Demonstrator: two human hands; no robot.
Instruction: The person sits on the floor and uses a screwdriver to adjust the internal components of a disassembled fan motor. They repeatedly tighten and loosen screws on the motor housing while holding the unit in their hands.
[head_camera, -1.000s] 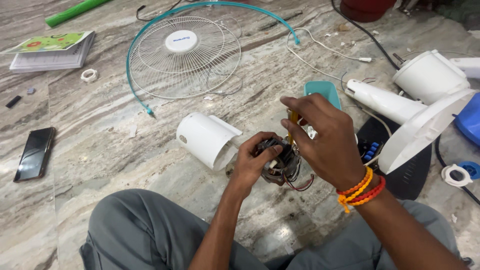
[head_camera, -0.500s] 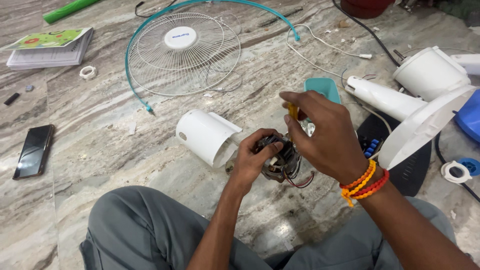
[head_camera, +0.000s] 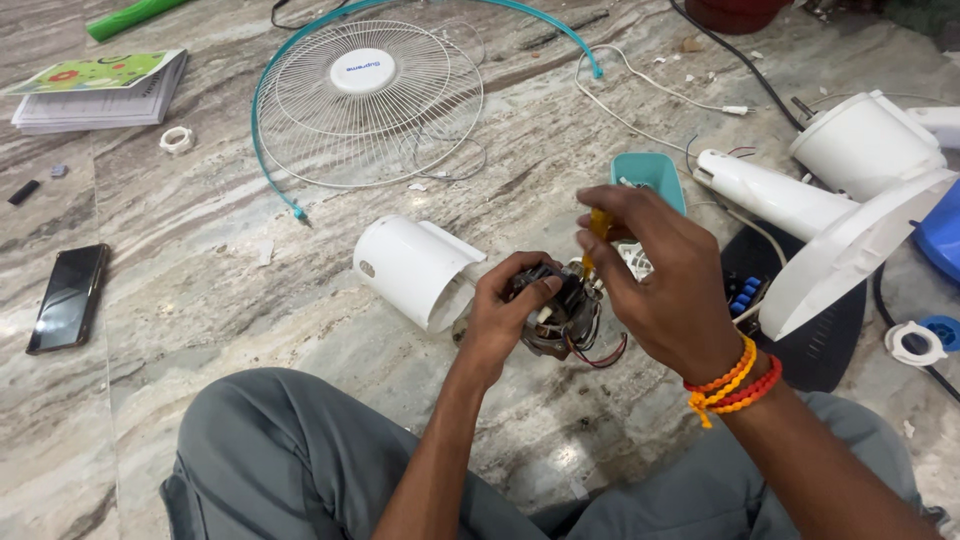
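While left hand (head_camera: 505, 320) grip clamps fan motor (head_camera: 560, 315), right hand (head_camera: 665, 285) grip pinches yellow screwdriver (head_camera: 597, 228).

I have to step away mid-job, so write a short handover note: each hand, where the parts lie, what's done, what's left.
Left hand grips the small fan motor with copper windings and red wires above the marble floor.
Right hand holds the yellow-handled screwdriver, tip down on the motor.
Done: white cylindrical motor cover is off, lying beside; white wire guard with teal rim is detached.
Left: the motor is still being worked on; white fan stand and base lie at right.
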